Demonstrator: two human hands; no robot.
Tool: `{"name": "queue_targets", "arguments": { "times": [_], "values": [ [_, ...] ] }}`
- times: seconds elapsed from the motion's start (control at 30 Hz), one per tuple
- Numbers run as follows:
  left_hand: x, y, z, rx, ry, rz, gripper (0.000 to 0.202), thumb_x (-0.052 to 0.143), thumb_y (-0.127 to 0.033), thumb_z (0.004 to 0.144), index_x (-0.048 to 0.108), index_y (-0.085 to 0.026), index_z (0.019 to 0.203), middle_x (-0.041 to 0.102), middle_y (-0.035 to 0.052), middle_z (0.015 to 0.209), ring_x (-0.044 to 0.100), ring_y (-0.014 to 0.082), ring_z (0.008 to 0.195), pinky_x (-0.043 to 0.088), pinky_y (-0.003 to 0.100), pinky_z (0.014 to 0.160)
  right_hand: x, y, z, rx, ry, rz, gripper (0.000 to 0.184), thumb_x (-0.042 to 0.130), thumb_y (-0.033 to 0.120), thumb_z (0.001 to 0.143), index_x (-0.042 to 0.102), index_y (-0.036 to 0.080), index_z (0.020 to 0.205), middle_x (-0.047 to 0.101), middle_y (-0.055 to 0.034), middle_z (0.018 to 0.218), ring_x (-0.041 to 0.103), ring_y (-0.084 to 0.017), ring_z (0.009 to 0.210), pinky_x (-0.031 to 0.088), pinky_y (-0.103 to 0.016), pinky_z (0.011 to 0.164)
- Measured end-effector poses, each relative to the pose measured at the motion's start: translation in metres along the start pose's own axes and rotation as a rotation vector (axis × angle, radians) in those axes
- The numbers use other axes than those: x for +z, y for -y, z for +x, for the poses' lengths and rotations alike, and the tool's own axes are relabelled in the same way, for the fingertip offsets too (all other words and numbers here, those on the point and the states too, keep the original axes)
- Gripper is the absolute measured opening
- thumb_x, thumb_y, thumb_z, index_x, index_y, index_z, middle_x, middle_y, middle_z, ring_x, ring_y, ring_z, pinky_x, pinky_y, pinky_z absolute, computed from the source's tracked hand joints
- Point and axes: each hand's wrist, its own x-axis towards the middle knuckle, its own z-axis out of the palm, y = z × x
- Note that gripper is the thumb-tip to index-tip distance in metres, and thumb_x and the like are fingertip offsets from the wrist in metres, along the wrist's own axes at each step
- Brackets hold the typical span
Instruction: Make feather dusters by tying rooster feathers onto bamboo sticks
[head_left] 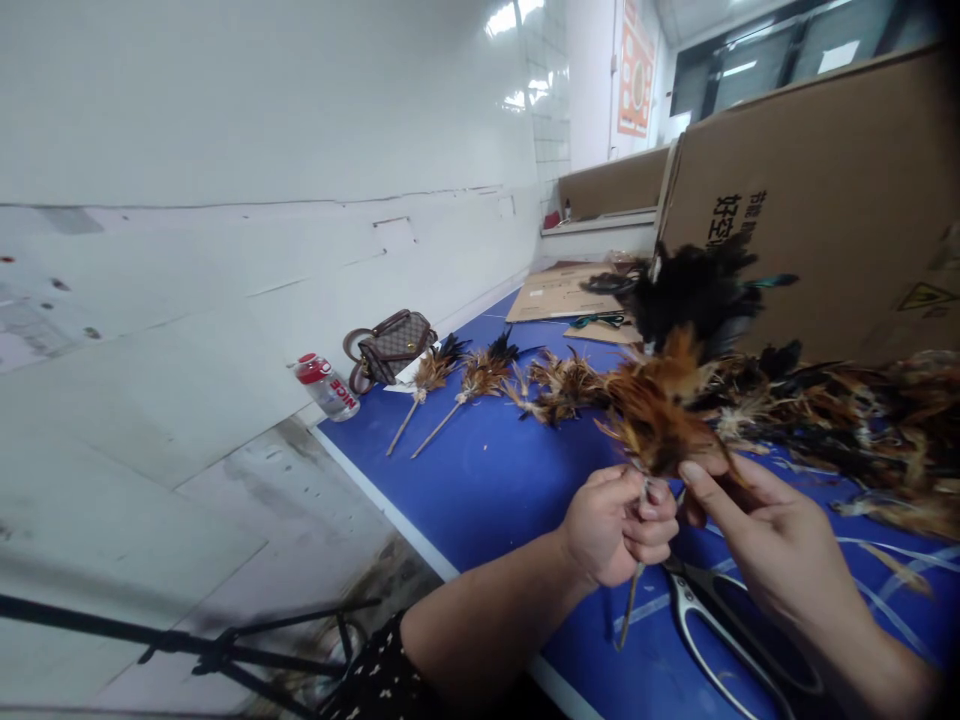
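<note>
My left hand (622, 525) is closed around the thin stick of a small feather duster (660, 410), just under its feathers. The duster is upright, with brown plumes low down and black ones at the top, and the stick's bare end (628, 610) sticks out below my fist. Beside it my right hand (772, 530) pinches brown feathers at the base of the bunch between thumb and fingers; its fingertips are partly hidden and slightly blurred. Below both hands lies a large pair of scissors (701, 640) with dark and silver handles.
Two feather dusters (431, 372) (480, 375) lie on the blue table (480, 480). A long heap of loose feathers (847, 420) stretches right. Behind stand a patterned handbag (397, 345), a red-capped bottle (328, 387), flat cardboard (559, 292) and a big carton (825, 200). A black metal stand (217, 650) is lower left.
</note>
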Motion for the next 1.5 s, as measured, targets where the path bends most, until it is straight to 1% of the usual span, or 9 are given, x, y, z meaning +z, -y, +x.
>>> {"name": "queue_targets", "arguments": {
  "times": [0.1, 0.23, 0.33, 0.57, 0.77, 1.1, 1.27, 1.4, 1.5],
  "values": [
    [-0.005, -0.003, 0.000, -0.037, 0.014, -0.081, 0.040, 0.081, -0.043, 0.082, 0.052, -0.015, 0.088, 0.029, -0.0059, 0.072, 0.013, 0.0032, 0.047, 0.002, 0.023, 0.045, -0.003, -0.009, 0.003, -0.009, 0.047, 0.053, 0.048, 0.084, 0.058, 0.083, 0.073, 0.021, 0.110, 0.074, -0.0078, 0.102, 0.069, -0.019, 0.081, 0.060, -0.026, 0.070],
    [-0.004, -0.004, 0.000, -0.126, 0.083, -0.129, 0.034, 0.080, -0.037, 0.082, 0.055, -0.015, 0.089, 0.024, -0.0063, 0.072, 0.009, 0.0048, 0.047, -0.001, 0.024, 0.045, -0.005, -0.025, 0.006, 0.007, 0.057, 0.059, 0.050, 0.087, 0.055, 0.081, 0.070, 0.023, 0.116, 0.074, -0.0057, 0.103, 0.070, -0.020, 0.091, 0.060, -0.024, 0.078],
    [-0.003, -0.004, -0.001, -0.129, 0.098, -0.144, 0.037, 0.080, -0.042, 0.082, 0.055, -0.015, 0.089, 0.020, -0.0066, 0.072, 0.006, 0.0049, 0.048, -0.002, 0.024, 0.046, -0.004, -0.028, 0.005, 0.000, 0.052, 0.072, 0.050, 0.087, 0.054, 0.082, 0.072, 0.023, 0.118, 0.074, -0.0068, 0.113, 0.071, -0.022, 0.103, 0.061, -0.026, 0.088],
    [-0.007, 0.000, 0.001, -0.150, 0.047, -0.090, 0.048, 0.079, -0.056, 0.084, 0.055, -0.015, 0.088, 0.020, -0.0069, 0.070, 0.009, 0.0052, 0.049, -0.002, 0.025, 0.048, 0.001, -0.014, 0.000, -0.019, -0.042, 0.060, 0.042, 0.088, 0.055, 0.080, 0.076, 0.022, 0.104, 0.075, -0.0070, 0.104, 0.071, -0.020, 0.090, 0.062, -0.026, 0.079],
    [-0.005, 0.007, 0.002, -0.172, 0.044, 0.020, 0.052, 0.081, -0.059, 0.081, 0.051, -0.017, 0.086, 0.029, -0.0072, 0.066, 0.016, 0.0041, 0.045, 0.002, 0.024, 0.045, 0.001, -0.008, -0.002, -0.050, -0.088, -0.051, 0.039, 0.083, 0.058, 0.083, 0.071, 0.021, 0.084, 0.071, -0.0053, 0.082, 0.064, -0.017, 0.068, 0.054, -0.025, 0.059],
    [-0.012, 0.018, 0.011, -0.138, -0.059, 0.196, 0.067, 0.078, -0.076, 0.078, 0.039, -0.021, 0.078, 0.030, -0.0095, 0.059, 0.019, 0.0029, 0.039, 0.014, 0.017, 0.038, 0.003, 0.007, -0.012, -0.166, -0.086, -0.180, 0.031, 0.076, 0.053, 0.087, 0.072, 0.024, 0.076, 0.070, -0.0049, 0.074, 0.064, -0.020, 0.064, 0.053, -0.031, 0.057],
    [-0.012, 0.006, 0.004, -0.295, 0.111, -0.025, 0.064, 0.083, -0.060, 0.079, 0.031, -0.022, 0.073, 0.021, -0.0085, 0.064, 0.016, 0.0037, 0.041, 0.002, 0.023, 0.041, -0.003, 0.002, -0.006, -0.093, -0.074, -0.141, 0.039, 0.076, 0.059, 0.087, 0.072, 0.021, 0.084, 0.069, -0.0049, 0.077, 0.061, -0.017, 0.065, 0.050, -0.026, 0.055],
    [-0.007, -0.002, -0.002, -0.254, 0.167, -0.211, 0.062, 0.081, -0.049, 0.079, 0.026, -0.022, 0.067, 0.015, -0.0079, 0.062, 0.005, 0.0047, 0.040, -0.006, 0.025, 0.040, -0.010, -0.004, 0.000, -0.021, -0.005, -0.051, 0.044, 0.071, 0.064, 0.093, 0.071, 0.020, 0.100, 0.060, -0.0014, 0.070, 0.053, -0.014, 0.061, 0.045, -0.023, 0.053],
    [-0.004, -0.004, -0.004, -0.272, 0.196, -0.251, 0.054, 0.073, -0.041, 0.081, 0.026, -0.023, 0.061, 0.011, -0.0079, 0.058, -0.001, 0.0054, 0.038, -0.009, 0.025, 0.037, -0.011, -0.010, 0.003, 0.026, 0.042, -0.028, 0.047, 0.075, 0.065, 0.089, 0.072, 0.020, 0.102, 0.067, -0.0037, 0.084, 0.059, -0.015, 0.071, 0.048, -0.021, 0.058]
  ]
}}
